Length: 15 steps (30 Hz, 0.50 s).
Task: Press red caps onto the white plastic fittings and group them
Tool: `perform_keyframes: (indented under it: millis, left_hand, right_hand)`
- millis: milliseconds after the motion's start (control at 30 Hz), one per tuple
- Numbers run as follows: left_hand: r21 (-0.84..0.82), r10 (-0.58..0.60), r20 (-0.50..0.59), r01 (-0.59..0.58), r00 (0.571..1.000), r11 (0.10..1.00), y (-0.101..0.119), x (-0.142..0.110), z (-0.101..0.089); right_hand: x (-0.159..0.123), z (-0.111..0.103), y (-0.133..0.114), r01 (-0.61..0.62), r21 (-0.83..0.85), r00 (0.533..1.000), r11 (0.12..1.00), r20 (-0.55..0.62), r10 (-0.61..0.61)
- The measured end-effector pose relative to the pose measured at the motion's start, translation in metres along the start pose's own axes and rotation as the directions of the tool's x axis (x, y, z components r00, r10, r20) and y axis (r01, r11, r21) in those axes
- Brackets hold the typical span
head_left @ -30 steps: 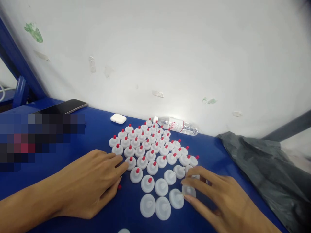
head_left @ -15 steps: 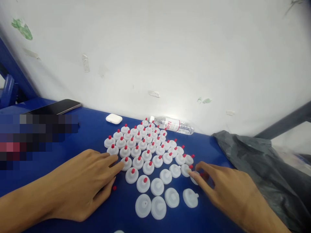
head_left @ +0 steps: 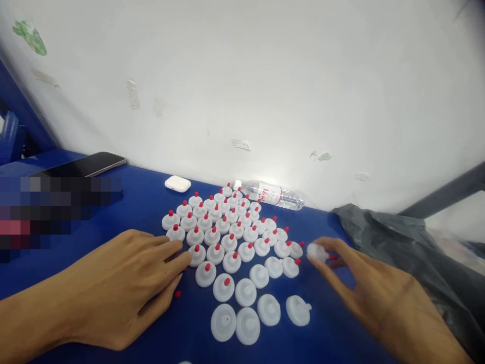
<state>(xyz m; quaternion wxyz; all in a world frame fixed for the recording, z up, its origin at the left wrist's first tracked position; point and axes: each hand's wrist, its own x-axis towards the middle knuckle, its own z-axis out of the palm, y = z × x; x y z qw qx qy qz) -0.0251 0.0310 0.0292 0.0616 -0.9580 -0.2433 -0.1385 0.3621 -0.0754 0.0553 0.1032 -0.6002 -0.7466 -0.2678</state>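
Many white round plastic lids with spouts, such as the lid (head_left: 205,273), stand in slanting rows on the blue table (head_left: 144,207); most spouts wear a small red cap (head_left: 227,282). Nearer me, several lids, like the bare lid (head_left: 247,326), have no red cap. My right hand (head_left: 373,283) pinches a white lid with a red cap (head_left: 317,252) between thumb and finger, right of the rows. My left hand (head_left: 144,283) lies at the left edge of the rows, fingers stretched out, thumb a little apart. A loose red cap (head_left: 178,294) lies by its thumb; another red bit shows at its fingertips.
A clear water bottle (head_left: 291,198) lies along the white wall (head_left: 242,91) behind the lids. A white earphone case (head_left: 178,184) and a dark phone (head_left: 100,163) are at the back left. A grey plastic bag (head_left: 382,242) drapes over the right side.
My right hand has lifted a red-capped lid off the table at the right end of the rows and moved it slightly up and right. The left hand has hardly moved.
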Motion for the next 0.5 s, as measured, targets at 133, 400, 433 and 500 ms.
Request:
perform_keyframes:
  millis: [133,400,433,500]
  left_hand:
    - [-0.009,0.052,-0.121,-0.053,0.991,0.999,0.004,0.002,-0.008]
    - [-0.013,0.139,-0.401,-0.157,0.906,0.988,0.029,0.005,-0.011]
    - [-0.001,0.144,-0.386,-0.156,0.911,0.988,0.033,0.003,-0.007]
    - [0.022,0.133,-0.316,-0.133,0.939,0.991,0.040,-0.006,0.003]
  right_hand:
    - [0.009,-0.012,-0.014,-0.009,0.159,0.991,0.987,-0.131,0.030]
    - [-0.004,-0.014,-0.058,0.245,0.282,0.967,0.928,-0.144,-0.211]
    - [-0.006,-0.015,-0.063,0.257,0.293,0.965,0.921,-0.131,-0.228]
    - [-0.009,-0.015,-0.074,0.248,0.322,0.967,0.914,-0.144,-0.212]
